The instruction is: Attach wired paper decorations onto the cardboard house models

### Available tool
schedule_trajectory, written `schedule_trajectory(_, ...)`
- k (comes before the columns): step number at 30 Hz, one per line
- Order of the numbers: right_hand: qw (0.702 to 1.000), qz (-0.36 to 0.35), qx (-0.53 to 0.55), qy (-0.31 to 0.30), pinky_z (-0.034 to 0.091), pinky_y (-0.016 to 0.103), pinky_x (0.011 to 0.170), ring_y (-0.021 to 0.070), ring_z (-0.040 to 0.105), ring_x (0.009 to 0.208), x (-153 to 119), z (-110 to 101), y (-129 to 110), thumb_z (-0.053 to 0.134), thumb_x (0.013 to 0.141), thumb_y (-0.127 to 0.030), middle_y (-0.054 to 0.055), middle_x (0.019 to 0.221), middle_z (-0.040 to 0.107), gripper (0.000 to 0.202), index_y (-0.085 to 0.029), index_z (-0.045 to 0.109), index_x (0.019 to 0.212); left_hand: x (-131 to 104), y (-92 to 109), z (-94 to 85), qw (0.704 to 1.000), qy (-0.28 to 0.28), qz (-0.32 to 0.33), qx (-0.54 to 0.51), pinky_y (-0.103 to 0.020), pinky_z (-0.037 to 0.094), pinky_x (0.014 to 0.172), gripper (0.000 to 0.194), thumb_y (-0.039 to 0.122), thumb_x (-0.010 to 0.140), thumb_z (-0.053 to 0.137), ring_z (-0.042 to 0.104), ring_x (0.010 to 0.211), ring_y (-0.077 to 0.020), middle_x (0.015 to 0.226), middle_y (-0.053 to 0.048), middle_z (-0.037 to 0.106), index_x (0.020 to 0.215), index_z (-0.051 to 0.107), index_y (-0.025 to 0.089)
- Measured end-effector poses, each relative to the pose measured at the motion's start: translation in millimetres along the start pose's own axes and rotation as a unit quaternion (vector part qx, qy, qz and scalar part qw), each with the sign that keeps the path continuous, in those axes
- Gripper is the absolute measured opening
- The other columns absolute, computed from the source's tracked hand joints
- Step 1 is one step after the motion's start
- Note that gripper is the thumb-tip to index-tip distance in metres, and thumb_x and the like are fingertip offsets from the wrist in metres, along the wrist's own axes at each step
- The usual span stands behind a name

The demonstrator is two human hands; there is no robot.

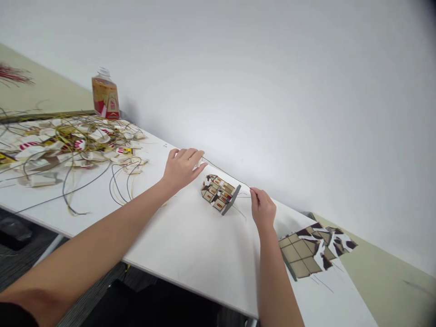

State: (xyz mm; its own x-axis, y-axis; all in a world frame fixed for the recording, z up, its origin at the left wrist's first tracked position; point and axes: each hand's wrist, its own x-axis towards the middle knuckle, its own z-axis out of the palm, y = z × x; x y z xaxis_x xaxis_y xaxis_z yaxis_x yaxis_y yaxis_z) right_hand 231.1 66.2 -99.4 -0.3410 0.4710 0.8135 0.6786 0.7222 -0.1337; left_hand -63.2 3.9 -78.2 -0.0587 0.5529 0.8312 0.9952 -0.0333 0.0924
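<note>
Wire (223, 171) runs long and thin past the far side of the house (218, 194) on the tabletop (190, 247). It slants from the left hand (182, 168) to the right hand (264, 206), much as the house lies. Just beside the gray end of the house, the right hand is closed, pinching the wire. Near the other end of the house, the left hand is half open around a white bit (200, 162); I cannot tell if it grips.

The left arm (112, 231) slants in from near left, left hand (182, 167) curving fingers over thumb; right arm (276, 277) reaches upward, right hand (263, 208) pinched, fingers curled.
</note>
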Motion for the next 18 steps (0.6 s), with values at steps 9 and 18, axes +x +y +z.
schedule_trajectory(9,0.999,0.023,-0.026,0.030,0.041,0.034,0.077,0.0174,0.051,0.078,3,3,3,0.049,0.093,-0.036,0.008,0.088,0.063,0.027,-0.021,0.072,0.093,2,-1,-2.9,0.998,0.005,-0.062,0.018,-0.040,0.033,0.085,0.031,0.043,0.093,0.046,0.061,0.089,-0.0251,0.100,-0.007,0.068,0.112,0.059,0.022)
schedule_trajectory(18,0.924,0.273,0.267,0.024,0.045,0.032,0.072,0.0167,0.056,0.075,8,6,-19,0.059,0.083,-0.047,0.005,0.080,0.066,0.033,-0.016,0.068,0.084,1,11,-6.7,0.997,0.018,-0.063,-0.040,-0.038,0.035,0.086,0.032,0.044,0.093,0.046,0.062,0.089,-0.0235,0.101,-0.007,0.069,0.112,0.059,0.021)
